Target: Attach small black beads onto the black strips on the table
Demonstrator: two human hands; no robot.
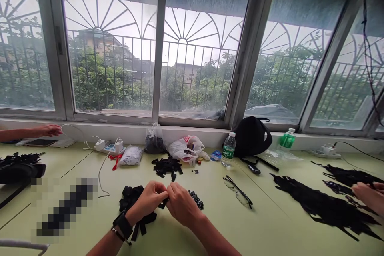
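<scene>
My left hand (150, 200), with a black watch on its wrist, and my right hand (182, 203) meet fingertip to fingertip above the table. Both are closed in a pinch on a small black strip (163, 204), mostly hidden by the fingers. Under and beside my left hand lies a pile of black strips (129, 198). Just right of my right hand is a cluster of small dark round parts (196, 200), partly covered by the hand. Beyond my hands sits another heap of black strips (166, 166).
Eyeglasses (238, 192) lie to the right, near a water bottle (228, 150) and a black bag (252, 138). Plastic bags (186, 149) and a power strip (109, 147) line the window side. Other people's hands show at left (48, 130) and right (367, 193), by long black strips (324, 208).
</scene>
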